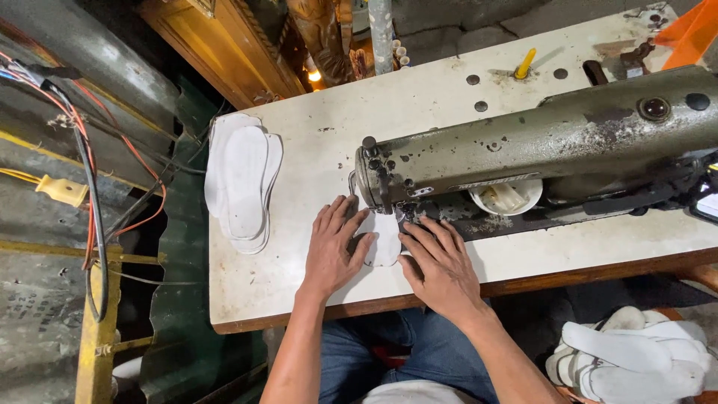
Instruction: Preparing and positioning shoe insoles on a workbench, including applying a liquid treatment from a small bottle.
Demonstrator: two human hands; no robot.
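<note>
We observe our left hand [333, 251] and right hand [441, 262] spread flat, pressing a white foam insole piece [385, 241] on the worn white table [299, 135] beneath the grey-green industrial sewing machine [538, 142].

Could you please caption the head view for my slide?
Both hands, left hand and right hand, press a white insole piece flat under the sewing machine.
</note>
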